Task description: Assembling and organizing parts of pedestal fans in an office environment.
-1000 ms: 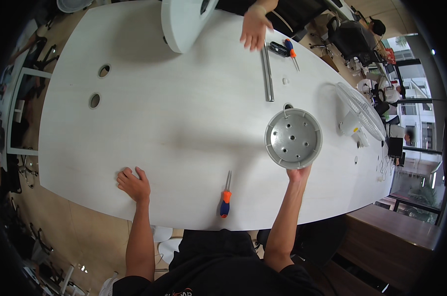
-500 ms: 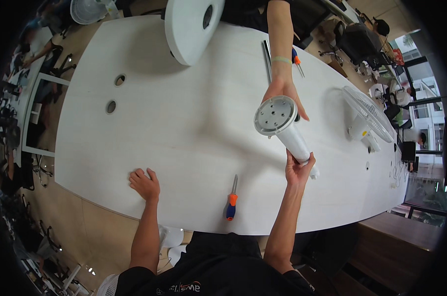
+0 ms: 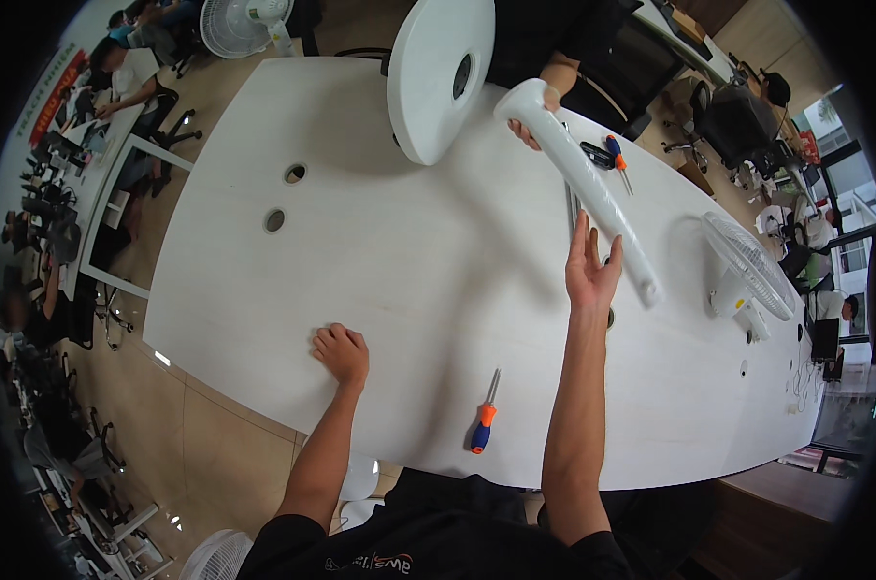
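a white tube [image 3: 585,176] slants above the desk [image 3: 380,251].
at left, the left hand [image 3: 342,354] rests on the desk with bent fingers; how far it is closed, i cannot tell. next, an orange and blue screwdriver [image 3: 484,423] lies near the desk's edge. further right, a co-worker's hand [image 3: 527,134] grips the tube near its flared end. the right hand [image 3: 593,275], wide open, palm up, holds nothing just beside the tube.
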Tool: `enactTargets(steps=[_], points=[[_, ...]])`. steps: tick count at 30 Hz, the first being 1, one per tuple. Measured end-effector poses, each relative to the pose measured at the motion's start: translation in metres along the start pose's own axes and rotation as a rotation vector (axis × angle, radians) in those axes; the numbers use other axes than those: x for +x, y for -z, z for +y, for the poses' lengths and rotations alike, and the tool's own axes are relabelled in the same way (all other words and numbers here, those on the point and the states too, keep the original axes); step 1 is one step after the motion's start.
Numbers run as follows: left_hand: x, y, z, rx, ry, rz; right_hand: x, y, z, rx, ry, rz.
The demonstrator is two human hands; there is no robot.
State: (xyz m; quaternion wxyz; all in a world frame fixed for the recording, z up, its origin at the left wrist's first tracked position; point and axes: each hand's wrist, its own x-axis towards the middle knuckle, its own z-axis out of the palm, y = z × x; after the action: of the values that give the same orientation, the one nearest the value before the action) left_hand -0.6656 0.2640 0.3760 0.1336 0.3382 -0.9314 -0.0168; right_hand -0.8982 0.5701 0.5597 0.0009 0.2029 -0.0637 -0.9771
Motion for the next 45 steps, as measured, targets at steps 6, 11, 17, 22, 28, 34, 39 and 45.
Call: enactTargets(steps=[6, 11, 17, 22, 28, 34, 39, 45], points=[[0.0, 0.005, -0.001, 0.072, -0.068, 0.031, -0.026, 0.018, -0.012, -0.29, 0.027, -0.039], [0.002, 0.009, 0.001, 0.088, -0.058, 0.007, -0.087, 0.109, -0.052, -0.77, 0.194, 0.201], [0.0, 0.003, -0.001, 0.096, -0.08, 0.027, -0.165, 0.204, -0.097, -1.303, 0.334, 0.369], [-0.006, 0.001, -0.01, 0.012, -0.092, 0.055, -0.197, 0.24, -0.138, -1.524, 0.454, 0.338], [-0.071, 0.022, -0.023, -0.135, -0.079, 0.019, -0.198, 0.242, -0.155, -1.526, 0.317, 0.326], [-0.168, 0.049, -0.043, -0.18, 0.021, 0.065, -0.198, 0.248, -0.164, -1.514, 0.23, 0.227], [-0.275, 0.046, -0.079, -0.155, 0.308, 0.006, -0.2, 0.25, -0.176, -1.502, 0.145, 0.111], [-0.407, 0.023, -0.153, -0.531, 0.866, -1.122, -0.198, 0.245, -0.185, -1.459, 0.055, 0.039]])
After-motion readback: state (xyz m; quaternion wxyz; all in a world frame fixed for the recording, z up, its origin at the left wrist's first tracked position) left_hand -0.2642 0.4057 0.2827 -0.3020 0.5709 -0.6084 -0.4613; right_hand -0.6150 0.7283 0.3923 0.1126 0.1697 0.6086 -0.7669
